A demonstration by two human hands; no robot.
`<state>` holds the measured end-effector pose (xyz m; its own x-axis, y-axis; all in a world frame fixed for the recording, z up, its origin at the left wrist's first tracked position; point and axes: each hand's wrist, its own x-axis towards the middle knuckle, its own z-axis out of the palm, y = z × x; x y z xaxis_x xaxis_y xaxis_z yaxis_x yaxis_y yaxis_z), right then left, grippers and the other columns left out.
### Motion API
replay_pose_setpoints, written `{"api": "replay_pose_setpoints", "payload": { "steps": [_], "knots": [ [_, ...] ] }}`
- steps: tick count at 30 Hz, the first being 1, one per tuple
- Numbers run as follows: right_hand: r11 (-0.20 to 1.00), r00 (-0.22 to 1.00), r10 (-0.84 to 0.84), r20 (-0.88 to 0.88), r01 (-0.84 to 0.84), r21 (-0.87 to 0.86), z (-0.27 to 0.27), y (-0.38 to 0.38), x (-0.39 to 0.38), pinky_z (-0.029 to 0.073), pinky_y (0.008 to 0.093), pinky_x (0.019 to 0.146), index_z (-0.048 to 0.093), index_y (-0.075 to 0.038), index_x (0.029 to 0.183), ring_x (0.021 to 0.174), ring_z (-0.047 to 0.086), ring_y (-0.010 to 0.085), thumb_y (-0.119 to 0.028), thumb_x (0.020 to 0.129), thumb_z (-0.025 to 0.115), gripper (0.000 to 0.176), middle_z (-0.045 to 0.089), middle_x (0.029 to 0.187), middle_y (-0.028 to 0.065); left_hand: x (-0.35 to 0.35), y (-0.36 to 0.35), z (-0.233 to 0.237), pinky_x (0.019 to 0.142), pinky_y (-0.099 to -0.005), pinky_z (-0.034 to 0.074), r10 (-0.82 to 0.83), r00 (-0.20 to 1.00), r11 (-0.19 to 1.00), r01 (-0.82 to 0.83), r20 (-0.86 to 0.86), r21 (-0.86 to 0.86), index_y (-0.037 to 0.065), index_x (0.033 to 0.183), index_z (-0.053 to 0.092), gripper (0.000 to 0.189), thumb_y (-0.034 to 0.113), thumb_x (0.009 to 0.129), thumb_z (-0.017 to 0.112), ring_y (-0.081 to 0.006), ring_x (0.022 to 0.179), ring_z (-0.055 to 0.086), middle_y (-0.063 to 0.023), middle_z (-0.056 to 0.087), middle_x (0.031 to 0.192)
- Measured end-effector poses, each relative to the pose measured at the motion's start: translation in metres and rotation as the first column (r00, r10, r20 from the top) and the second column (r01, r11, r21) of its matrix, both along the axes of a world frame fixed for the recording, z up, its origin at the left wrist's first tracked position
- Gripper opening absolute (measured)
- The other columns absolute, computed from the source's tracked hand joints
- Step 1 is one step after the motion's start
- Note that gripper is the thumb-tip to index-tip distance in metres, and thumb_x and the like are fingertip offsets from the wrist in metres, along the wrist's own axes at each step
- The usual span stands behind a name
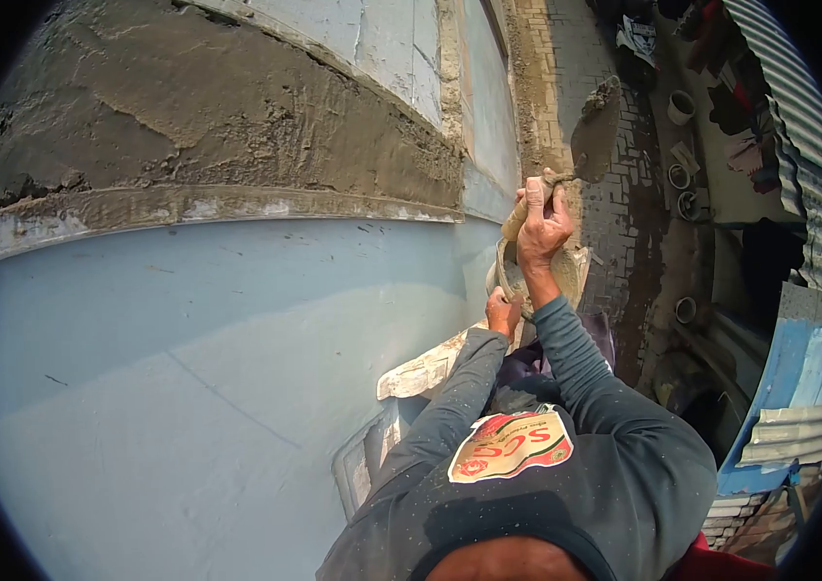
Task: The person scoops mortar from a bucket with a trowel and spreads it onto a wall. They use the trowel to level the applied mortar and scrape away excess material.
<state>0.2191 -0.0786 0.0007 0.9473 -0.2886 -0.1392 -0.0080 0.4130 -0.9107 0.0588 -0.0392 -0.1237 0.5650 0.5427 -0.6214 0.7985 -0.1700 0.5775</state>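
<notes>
My right hand (544, 232) is wrapped around the handle of a trowel (595, 136). The pointed blade is smeared with grey-brown mortar and points away from me. Below that hand is a mortar-caked bucket (506, 254), partly hidden by the hand and forearm. Closer to my body, my left hand (503, 313) has its fingers closed at the bucket's near rim. To the left, wet mortar (266, 107) covers a broad band of the wall, above a narrow ledge (237, 203).
Smooth pale blue wall (237, 329) lies under the ledge. A pale, mortar-stained plank (430, 368) juts out beside my left arm. Far below runs a paved alley (551, 58), with several buckets (681, 107) along it. Corrugated roofing (798, 97) stands at right.
</notes>
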Motion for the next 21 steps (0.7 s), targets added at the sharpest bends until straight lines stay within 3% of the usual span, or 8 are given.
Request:
{"api": "replay_pose_setpoints", "payload": {
  "steps": [2,5,8,10,12,14,19,21],
  "knots": [
    [0.799,0.974,-0.127,0.185,0.211,-0.563,-0.037,0.018,-0.009,0.052,0.0361,0.066,0.064,0.005,0.100,0.067,0.063,0.0302,-0.022,0.090,0.067,0.029,0.066,0.076,0.0157,0.004,-0.002,0.007,0.070,-0.0400,0.049,0.002,1.000,0.999,-0.001,-0.025,0.034,0.001,0.088,0.061,0.041,0.035,0.072,0.075,-0.0274,0.079,0.064,-0.0196,0.067,0.089],
    [0.749,0.962,0.263,0.075,-0.155,-0.644,-0.046,0.026,-0.021,0.051,0.0411,0.066,0.061,0.006,0.089,0.067,0.061,0.0354,-0.022,0.091,0.063,0.028,0.064,0.074,0.0190,-0.008,0.003,-0.036,0.074,-0.0395,0.049,-0.069,0.996,0.998,0.069,-0.056,-0.016,0.002,0.095,0.065,0.046,0.043,0.076,0.074,-0.0283,0.086,0.065,-0.0189,0.068,0.094],
    [0.855,0.874,0.430,-0.224,-0.475,-0.210,-0.027,0.022,-0.012,0.052,0.0339,0.060,0.061,0.001,0.093,0.066,0.062,0.0195,-0.024,0.096,0.054,0.026,0.063,0.077,0.0102,-0.003,0.006,-0.035,0.070,-0.0394,0.050,-0.054,0.998,0.998,0.054,0.018,0.039,0.001,0.091,0.063,0.042,0.040,0.077,0.071,-0.0279,0.084,0.066,-0.0187,0.068,0.091],
    [0.687,0.710,0.667,-0.226,-0.468,0.556,-0.030,0.018,0.000,0.050,0.0283,0.053,0.058,-0.004,0.101,0.065,0.058,0.0118,-0.030,0.099,0.047,0.029,0.060,0.084,0.0041,-0.009,0.001,-0.028,0.065,-0.0403,0.052,-0.078,0.996,0.988,0.084,-0.054,0.129,0.000,0.085,0.059,0.038,0.035,0.078,0.069,-0.0270,0.079,0.066,-0.0186,0.066,0.088],
    [0.596,0.625,0.744,-0.234,-0.465,0.654,-0.049,0.025,0.007,0.045,0.0258,0.047,0.052,-0.005,0.105,0.060,0.052,0.0119,-0.034,0.101,0.040,0.032,0.054,0.083,0.0022,-0.006,0.003,-0.046,0.062,-0.0391,0.052,-0.054,0.997,0.998,0.052,-0.064,-0.027,-0.002,0.083,0.058,0.034,0.029,0.076,0.069,-0.0245,0.074,0.065,-0.0178,0.066,0.086],
    [-0.038,0.388,0.910,0.147,-0.275,0.961,-0.065,0.036,0.010,0.040,0.0235,0.043,0.050,-0.006,0.099,0.056,0.045,0.0098,-0.036,0.101,0.038,0.033,0.047,0.075,0.0005,-0.023,0.002,-0.108,0.057,-0.0370,0.052,-0.018,0.994,0.993,0.005,0.104,0.121,-0.003,0.084,0.058,0.037,0.030,0.076,0.072,-0.0221,0.071,0.065,-0.0164,0.066,0.085],
    [0.029,0.379,0.921,0.093,-0.305,0.952,0.002,0.057,0.017,0.035,0.0209,0.039,0.048,-0.009,0.095,0.052,0.039,0.0067,-0.039,0.100,0.038,0.031,0.041,0.070,-0.0014,-0.010,0.004,-0.037,0.081,-0.0360,0.050,-0.094,0.986,0.986,0.111,0.138,-0.122,0.004,0.116,0.062,0.042,0.030,0.084,0.072,-0.0195,0.097,0.064,-0.0121,0.069,0.106],
    [0.117,0.305,0.952,0.027,-0.443,0.889,0.023,0.052,0.016,0.035,0.0205,0.040,0.048,-0.010,0.093,0.052,0.038,0.0063,-0.042,0.100,0.039,0.034,0.040,0.070,-0.0018,-0.004,-0.006,-0.021,0.074,-0.0376,0.048,0.014,0.986,0.979,0.021,0.167,-0.205,0.003,0.098,0.058,0.031,0.025,0.080,0.072,-0.0209,0.087,0.061,-0.0130,0.065,0.091]
  ]
}}
